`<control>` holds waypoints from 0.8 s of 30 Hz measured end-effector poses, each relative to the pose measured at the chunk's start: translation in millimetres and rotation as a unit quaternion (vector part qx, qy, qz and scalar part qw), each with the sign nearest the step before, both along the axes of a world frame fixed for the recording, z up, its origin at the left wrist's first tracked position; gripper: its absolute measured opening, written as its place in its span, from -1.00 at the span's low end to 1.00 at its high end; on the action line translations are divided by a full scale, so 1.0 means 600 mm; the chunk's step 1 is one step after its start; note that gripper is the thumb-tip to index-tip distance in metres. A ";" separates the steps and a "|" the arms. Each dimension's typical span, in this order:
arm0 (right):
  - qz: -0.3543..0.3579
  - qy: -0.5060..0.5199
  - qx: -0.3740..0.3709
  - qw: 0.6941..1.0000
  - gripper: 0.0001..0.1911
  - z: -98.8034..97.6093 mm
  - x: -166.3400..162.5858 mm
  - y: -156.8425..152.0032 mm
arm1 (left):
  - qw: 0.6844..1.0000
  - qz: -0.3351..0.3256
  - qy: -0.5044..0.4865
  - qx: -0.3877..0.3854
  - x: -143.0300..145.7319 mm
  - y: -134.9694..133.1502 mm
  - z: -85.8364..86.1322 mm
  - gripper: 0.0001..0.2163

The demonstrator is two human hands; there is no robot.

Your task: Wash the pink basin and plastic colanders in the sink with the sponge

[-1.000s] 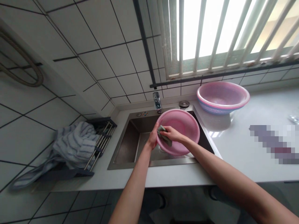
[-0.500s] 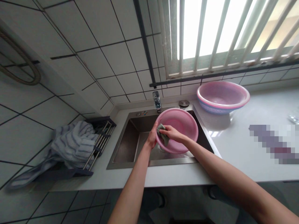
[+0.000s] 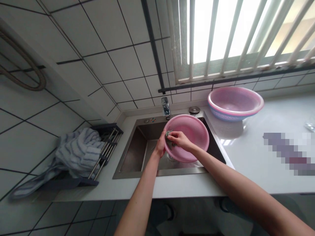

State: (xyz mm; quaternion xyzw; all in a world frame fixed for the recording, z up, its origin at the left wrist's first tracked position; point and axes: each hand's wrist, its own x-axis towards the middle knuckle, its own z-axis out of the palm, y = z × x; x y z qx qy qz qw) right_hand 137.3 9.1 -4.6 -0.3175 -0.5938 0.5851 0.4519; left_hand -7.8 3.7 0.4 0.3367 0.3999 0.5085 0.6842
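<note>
Fingers [image 3: 173, 133] on our right hand [image 3: 181, 140] are pinching the greenish cloth [image 3: 169, 141], pink basin [image 3: 198, 132] mostly off to their right. Our left hand [image 3: 161, 143] has the basin's left rim gripped.

Daylight blows out the window [image 3: 240, 36]; the counter [image 3: 248, 160] gleams; below it, shade; edges look stretched.

White tiled wall [image 3: 105, 23], dark grout [image 3: 107, 51] | barred window [image 3: 222, 36], glaring bright | pale glossy countertop [image 3: 248, 157] below it
</note>
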 end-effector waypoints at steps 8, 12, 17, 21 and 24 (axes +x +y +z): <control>-0.223 0.050 0.009 0.973 -0.62 0.024 0.041 0.022 | 0.995 -0.096 -0.025 0.024 0.023 -0.011 0.007 -0.51; -0.056 0.026 -0.013 0.998 -0.54 0.016 0.019 0.003 | 0.998 -0.046 -0.030 0.027 0.010 -0.007 0.005 -0.49; 0.019 0.065 -0.037 0.997 -0.51 0.009 0.013 0.002 | 1.000 -0.008 0.008 0.025 0.003 -0.001 -0.003 -0.46; -0.118 0.101 -0.045 0.987 -0.58 0.015 0.037 0.022 | 0.996 -0.061 0.017 0.063 0.015 -0.003 -0.009 -0.47; -0.165 0.134 -0.060 0.975 -0.59 0.009 0.035 0.024 | 0.994 -0.079 0.026 0.072 0.016 -0.003 -0.012 -0.44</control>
